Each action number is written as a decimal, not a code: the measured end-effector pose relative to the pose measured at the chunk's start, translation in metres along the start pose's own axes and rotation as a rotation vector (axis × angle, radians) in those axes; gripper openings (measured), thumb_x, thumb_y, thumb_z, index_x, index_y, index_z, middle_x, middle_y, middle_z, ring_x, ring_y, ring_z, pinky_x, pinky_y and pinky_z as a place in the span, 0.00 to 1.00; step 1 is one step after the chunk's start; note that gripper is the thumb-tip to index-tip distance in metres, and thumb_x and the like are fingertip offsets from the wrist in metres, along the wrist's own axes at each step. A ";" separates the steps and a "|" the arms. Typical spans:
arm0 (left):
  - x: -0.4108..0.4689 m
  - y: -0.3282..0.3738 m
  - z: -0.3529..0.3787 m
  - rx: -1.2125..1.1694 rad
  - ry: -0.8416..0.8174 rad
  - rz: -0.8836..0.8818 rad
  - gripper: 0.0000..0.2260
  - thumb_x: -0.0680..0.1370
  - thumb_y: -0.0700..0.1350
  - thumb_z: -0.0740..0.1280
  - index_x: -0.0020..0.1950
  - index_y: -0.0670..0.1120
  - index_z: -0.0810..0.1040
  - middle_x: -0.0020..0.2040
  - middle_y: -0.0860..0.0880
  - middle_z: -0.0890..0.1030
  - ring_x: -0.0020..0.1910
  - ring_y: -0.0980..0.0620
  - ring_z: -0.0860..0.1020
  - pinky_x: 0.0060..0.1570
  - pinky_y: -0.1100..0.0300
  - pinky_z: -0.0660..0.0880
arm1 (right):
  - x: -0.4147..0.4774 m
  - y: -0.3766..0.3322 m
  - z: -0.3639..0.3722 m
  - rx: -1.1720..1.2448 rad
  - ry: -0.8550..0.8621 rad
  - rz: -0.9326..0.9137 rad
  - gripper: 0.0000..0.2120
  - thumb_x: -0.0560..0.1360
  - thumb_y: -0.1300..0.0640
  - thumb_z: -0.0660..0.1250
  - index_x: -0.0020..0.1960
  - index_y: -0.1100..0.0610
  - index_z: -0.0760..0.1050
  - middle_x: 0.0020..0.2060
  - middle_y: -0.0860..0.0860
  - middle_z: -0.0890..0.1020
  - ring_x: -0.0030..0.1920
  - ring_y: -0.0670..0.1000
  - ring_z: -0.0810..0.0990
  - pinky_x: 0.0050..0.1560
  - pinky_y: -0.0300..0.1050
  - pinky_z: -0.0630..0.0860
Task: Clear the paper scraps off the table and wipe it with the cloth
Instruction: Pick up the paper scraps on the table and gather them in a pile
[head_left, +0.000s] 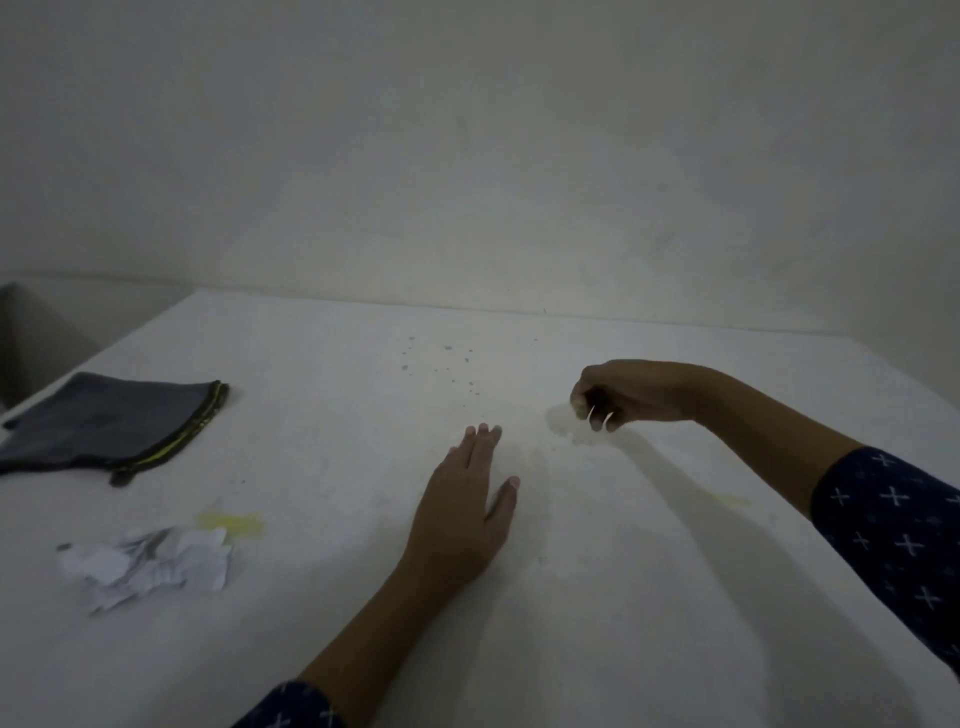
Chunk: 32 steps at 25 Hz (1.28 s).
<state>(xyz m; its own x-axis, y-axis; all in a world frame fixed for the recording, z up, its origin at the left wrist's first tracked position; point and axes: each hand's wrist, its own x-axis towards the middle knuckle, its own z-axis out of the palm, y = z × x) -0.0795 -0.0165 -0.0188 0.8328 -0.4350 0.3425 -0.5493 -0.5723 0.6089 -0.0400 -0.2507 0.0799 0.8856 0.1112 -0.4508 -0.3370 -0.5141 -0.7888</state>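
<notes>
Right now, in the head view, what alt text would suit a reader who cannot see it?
A person's right hand pinches small pale scraps on a white table, while the left hand rests flat beside it. At the left lie a crumpled paper pile, a yellow stain and a dark grey cloth.

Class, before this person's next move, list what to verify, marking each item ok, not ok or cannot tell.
1. Right hand pinches pale bits: ok.
2. Left hand free, flat on the table: ok.
3. Paper scraps cleared: not ok, a heap lies near left.
4. Grey cloth free to take: ok, lying far left, untouched.
5. Table clean: not ok, yellow stain and dark specks show.
6. Place to drop scraps: cannot tell, none in view.
</notes>
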 end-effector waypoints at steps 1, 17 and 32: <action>-0.001 0.002 -0.005 -0.157 0.063 -0.047 0.22 0.79 0.49 0.59 0.73 0.49 0.61 0.73 0.52 0.65 0.72 0.56 0.62 0.70 0.64 0.55 | -0.007 -0.002 0.009 0.081 -0.081 -0.013 0.12 0.77 0.57 0.55 0.39 0.59 0.73 0.37 0.52 0.77 0.35 0.49 0.75 0.39 0.42 0.70; -0.028 -0.025 -0.129 -0.825 0.102 -0.348 0.05 0.73 0.35 0.69 0.47 0.38 0.82 0.37 0.42 0.82 0.38 0.52 0.79 0.39 0.65 0.76 | 0.006 -0.071 0.143 0.250 -0.422 -0.226 0.06 0.69 0.56 0.60 0.41 0.57 0.73 0.38 0.52 0.80 0.33 0.48 0.73 0.36 0.38 0.71; -0.030 -0.117 -0.210 -0.070 -0.057 -0.626 0.06 0.66 0.38 0.75 0.42 0.40 0.85 0.38 0.43 0.84 0.33 0.54 0.77 0.32 0.66 0.72 | 0.063 -0.124 0.267 -0.175 0.052 -0.084 0.14 0.70 0.51 0.72 0.38 0.60 0.73 0.30 0.51 0.75 0.26 0.48 0.65 0.26 0.37 0.61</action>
<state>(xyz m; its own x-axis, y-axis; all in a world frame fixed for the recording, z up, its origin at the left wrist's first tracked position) -0.0260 0.2093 0.0502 0.9889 -0.0703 -0.1313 0.0479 -0.6843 0.7276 -0.0279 0.0471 0.0375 0.9251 0.1178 -0.3610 -0.2049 -0.6456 -0.7357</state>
